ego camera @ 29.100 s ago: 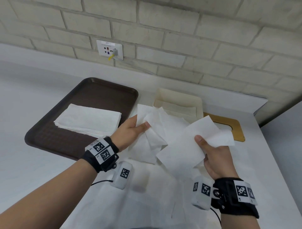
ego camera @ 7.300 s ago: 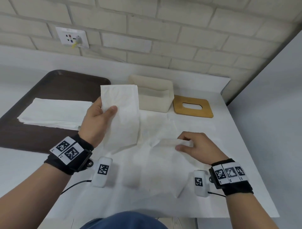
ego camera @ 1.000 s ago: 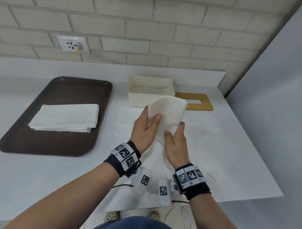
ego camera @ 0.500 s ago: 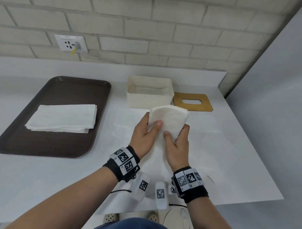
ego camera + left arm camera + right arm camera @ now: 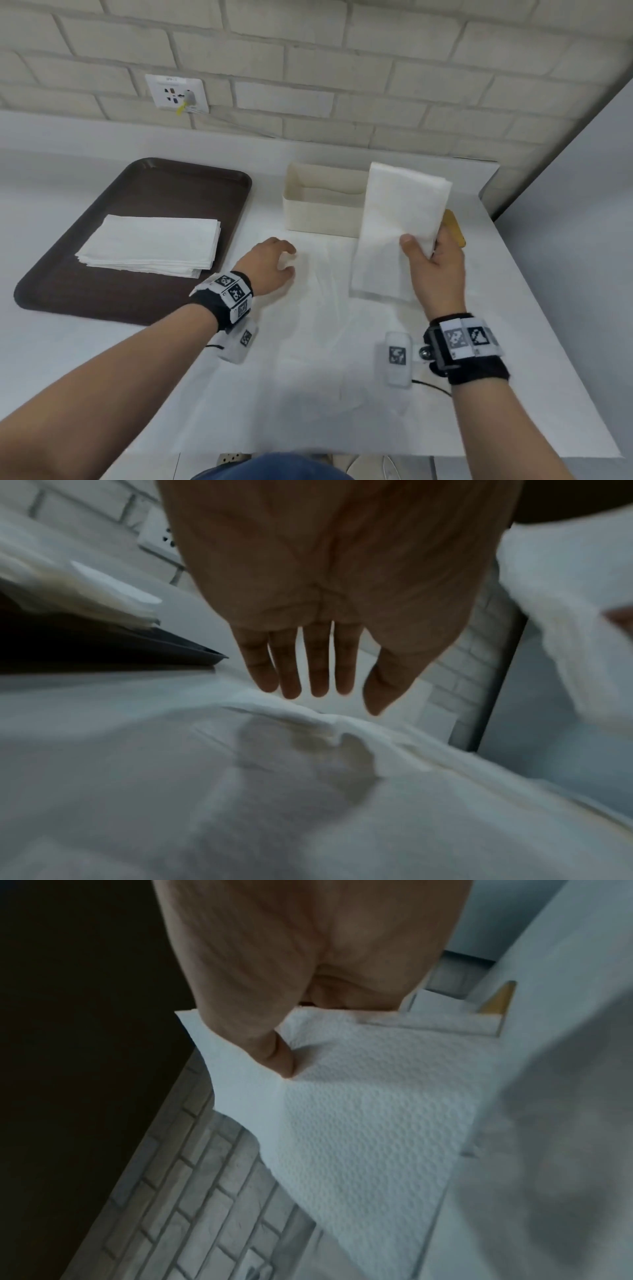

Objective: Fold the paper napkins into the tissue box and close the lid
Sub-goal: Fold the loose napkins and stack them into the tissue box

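Observation:
My right hand (image 5: 424, 250) pinches a folded white napkin (image 5: 400, 222) and holds it upright in front of the right end of the open cream tissue box (image 5: 318, 212). The thumb (image 5: 279, 1058) presses on the napkin's textured face (image 5: 359, 1123). My left hand (image 5: 274, 263) hovers with straight fingers (image 5: 301, 669) just above unfolded napkins (image 5: 308, 325) spread on the table, holding nothing. The wooden lid (image 5: 454, 228) lies flat to the right of the box, mostly hidden behind the held napkin.
A brown tray (image 5: 164, 192) at the left carries a stack of white napkins (image 5: 150, 245). A brick wall with a socket (image 5: 176, 94) runs behind the table. The white table's right edge (image 5: 548, 325) drops off beside a grey wall.
My left hand has let go of the folded napkin and moved left and down over the spread napkins. My right hand has lifted the napkin up and right, toward the box.

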Available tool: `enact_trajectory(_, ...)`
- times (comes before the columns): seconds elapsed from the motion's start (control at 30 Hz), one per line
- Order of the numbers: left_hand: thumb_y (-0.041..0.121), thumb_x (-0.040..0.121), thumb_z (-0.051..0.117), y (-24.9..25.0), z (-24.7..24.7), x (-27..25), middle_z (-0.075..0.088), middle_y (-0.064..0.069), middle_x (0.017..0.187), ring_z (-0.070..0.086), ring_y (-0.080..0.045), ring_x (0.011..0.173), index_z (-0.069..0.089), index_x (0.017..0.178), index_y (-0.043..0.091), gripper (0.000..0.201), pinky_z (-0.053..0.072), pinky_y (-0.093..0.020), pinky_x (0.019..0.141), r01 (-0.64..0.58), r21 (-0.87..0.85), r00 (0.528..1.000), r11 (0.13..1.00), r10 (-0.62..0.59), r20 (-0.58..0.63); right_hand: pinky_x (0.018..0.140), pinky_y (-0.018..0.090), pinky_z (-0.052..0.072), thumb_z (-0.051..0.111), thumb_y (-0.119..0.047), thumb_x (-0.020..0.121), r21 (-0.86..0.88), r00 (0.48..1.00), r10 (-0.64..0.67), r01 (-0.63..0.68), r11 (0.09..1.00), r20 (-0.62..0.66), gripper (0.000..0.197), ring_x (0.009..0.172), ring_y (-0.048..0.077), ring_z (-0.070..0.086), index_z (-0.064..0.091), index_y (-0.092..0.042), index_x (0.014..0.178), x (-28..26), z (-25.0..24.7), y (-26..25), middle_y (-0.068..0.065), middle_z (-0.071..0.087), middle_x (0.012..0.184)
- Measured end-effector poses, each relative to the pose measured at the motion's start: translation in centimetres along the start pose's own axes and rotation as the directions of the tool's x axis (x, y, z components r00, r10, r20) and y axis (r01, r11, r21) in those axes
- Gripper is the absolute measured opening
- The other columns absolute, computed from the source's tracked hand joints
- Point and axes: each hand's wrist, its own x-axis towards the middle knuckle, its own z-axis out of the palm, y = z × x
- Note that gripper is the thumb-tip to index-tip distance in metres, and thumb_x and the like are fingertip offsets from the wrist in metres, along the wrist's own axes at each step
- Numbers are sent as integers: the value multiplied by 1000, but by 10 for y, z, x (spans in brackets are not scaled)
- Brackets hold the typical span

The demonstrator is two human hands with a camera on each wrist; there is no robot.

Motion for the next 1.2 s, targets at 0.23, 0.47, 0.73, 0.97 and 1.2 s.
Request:
enact_trajectory(0.23,72,80,71,5,-3,32,48,-5,148,42,-30,138,42,153,23,92,43,-45,110,52,310,993,949,-83,86,78,19,52,65,-21,98,-150,981,-129,151,977,147,11,90,1,67,61,-18,109,66,-1,-27,-12,71,99)
enact_trajectory(0.47,67,73,80,8,-11,49,51,-4,129,45,-28,124,57,133,22,79,44,-40,99,60,359,987,931,-108,116,79,28,42,65,-25,96,-368,937,-144,262,892,318,25,97,18,60,63,-13,118,134,22,-47,-2,67,108)
enact_trajectory(0.73,32,81,83,8,-19,47,65,2,108,62,-21,95,59,106,27,35,50,-31,80,62,93,976,994,-80,202,89,31,45,61,-26,98,-477,902,-101,314,821,421,24,109,29,63,66,-12,117,200,65,-50,6,71,118)
enact_trajectory(0.97,34,87,71,3,-20,40,62,7,88,63,-21,89,54,72,34,23,47,-29,73,59,141,967,988,-91,236,95,39,51,68,-23,94,-646,776,19,511,568,631,36,114,36,63,64,-22,129,232,116,-42,11,66,128)
enact_trajectory(1.2,32,87,66,7,-25,34,65,3,99,64,-24,94,58,96,32,12,54,-34,81,47,90,971,995,-67,229,91,30,47,79,-30,87,-574,533,253,610,547,807,37,115,22,62,68,-22,121,238,153,-29,-4,66,121)
